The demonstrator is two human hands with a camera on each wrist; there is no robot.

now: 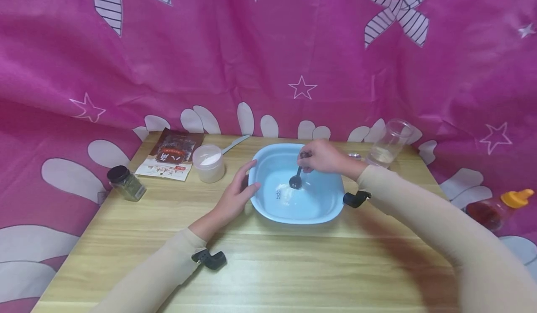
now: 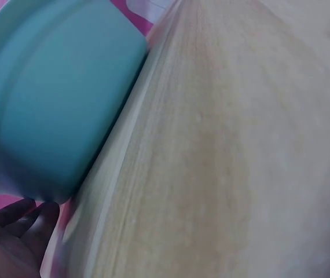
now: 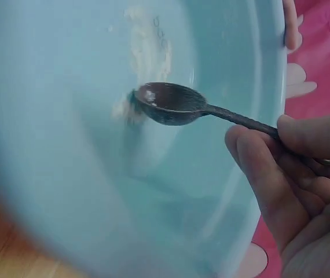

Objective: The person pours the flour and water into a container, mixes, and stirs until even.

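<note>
A light blue plastic basin [image 1: 323, 206] stands on the table with a patch of white powder [image 1: 286, 194] on its floor. Inside it, my right hand [image 1: 322, 156] pinches the handle of a small dark spoon [image 1: 295, 181] between thumb and fingers. The spoon's bowl [image 3: 171, 103] hangs low over the powder, with a few white specks in it. At the basin's left side rests my left hand [image 1: 230, 200], its fingers fairly straight against the outer wall and its thumb by the rim. In the left wrist view, the fingertips [image 2: 48, 213] touch the basin's wall low down.
Left of the basin are a tub of white powder [image 1: 209, 164], a light blue knife-like utensil [image 1: 236, 143], a brown-and-white packet [image 1: 169, 154] and a black-lidded jar [image 1: 127, 183]. A clear cup [image 1: 388, 145] stands behind the right arm. A yellow-capped bottle [image 1: 497, 209] is at far right.
</note>
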